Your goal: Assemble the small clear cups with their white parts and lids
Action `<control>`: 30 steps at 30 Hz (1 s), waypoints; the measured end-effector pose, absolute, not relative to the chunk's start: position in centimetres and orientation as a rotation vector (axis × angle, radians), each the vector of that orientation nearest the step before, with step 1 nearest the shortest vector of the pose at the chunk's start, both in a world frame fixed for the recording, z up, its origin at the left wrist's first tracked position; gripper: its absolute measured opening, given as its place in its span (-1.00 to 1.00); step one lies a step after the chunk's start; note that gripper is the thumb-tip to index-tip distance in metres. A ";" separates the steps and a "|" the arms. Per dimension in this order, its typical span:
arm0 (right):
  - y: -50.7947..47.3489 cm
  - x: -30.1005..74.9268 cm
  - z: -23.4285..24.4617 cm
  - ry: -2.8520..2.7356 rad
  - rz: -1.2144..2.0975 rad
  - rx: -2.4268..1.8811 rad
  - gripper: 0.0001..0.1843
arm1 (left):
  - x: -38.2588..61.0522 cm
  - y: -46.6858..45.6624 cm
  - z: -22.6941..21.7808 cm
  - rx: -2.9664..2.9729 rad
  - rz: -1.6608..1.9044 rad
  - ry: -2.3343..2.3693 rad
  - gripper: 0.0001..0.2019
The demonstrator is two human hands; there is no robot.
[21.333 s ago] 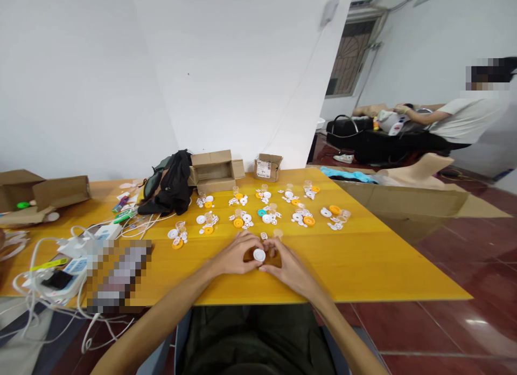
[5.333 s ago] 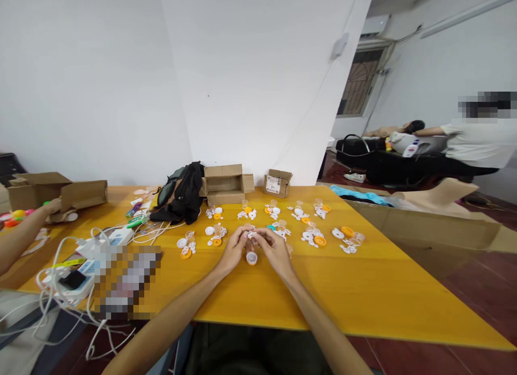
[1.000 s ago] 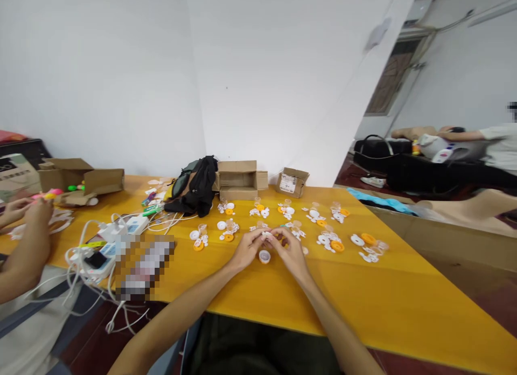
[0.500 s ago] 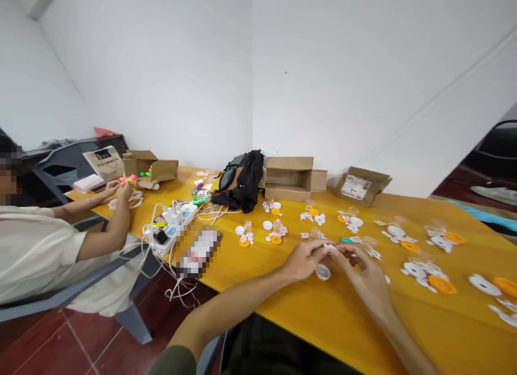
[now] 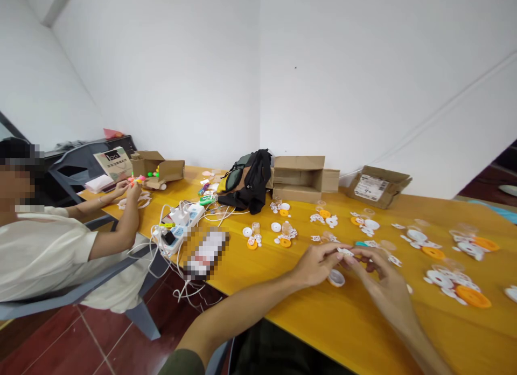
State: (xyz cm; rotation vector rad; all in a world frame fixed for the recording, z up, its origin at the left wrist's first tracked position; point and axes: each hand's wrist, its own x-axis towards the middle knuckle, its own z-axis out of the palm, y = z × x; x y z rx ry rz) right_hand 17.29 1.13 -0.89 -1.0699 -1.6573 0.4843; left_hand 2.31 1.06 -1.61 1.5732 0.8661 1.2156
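My left hand (image 5: 317,263) and my right hand (image 5: 383,275) meet above the yellow table (image 5: 363,332). Together their fingertips pinch a small white plastic piece (image 5: 344,252). A small white round cup (image 5: 336,278) stands on the table just below and between the hands. Small sets of white parts, orange discs (image 5: 472,296) and clear little cups lie in rows beyond the hands. My right hand is slightly smeared by motion.
A person in a white shirt (image 5: 44,256) sits at the left, handling small bright parts by an open carton (image 5: 155,167). A power strip with white cables (image 5: 177,227), a black bag (image 5: 252,181) and cardboard boxes (image 5: 301,176) lie along the table's back.
My head has turned left, so the seated person at the left has come into view and the room at the right has gone. My hands stay together on the white piece.
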 end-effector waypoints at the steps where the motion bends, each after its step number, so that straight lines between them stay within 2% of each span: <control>1: 1.1 17.3 -0.9 -1.654 0.482 -1.069 -0.51 | 2.3 1.0 -1.6 1.579 1.224 0.862 -0.65; 6: 1.0 17.4 -0.9 -1.640 0.489 -1.078 -0.52 | 2.4 1.0 -1.5 1.536 1.206 0.879 -0.69; 13: 0.6 16.8 -0.9 -1.515 0.622 -1.080 -0.53 | 2.2 0.9 -0.8 1.484 1.294 0.889 -0.85; 21: 0.3 16.6 -0.3 -1.386 0.700 -0.998 -0.54 | 1.4 0.9 -0.1 1.693 1.247 0.925 -0.90; 26: 0.4 17.2 0.0 -1.390 0.626 -1.009 -0.57 | 0.8 0.5 -0.5 1.934 1.050 1.062 -0.88; 30: 0.5 17.6 -0.3 -1.422 0.588 -1.036 -0.54 | 0.5 0.1 -0.5 2.129 0.866 1.128 -0.72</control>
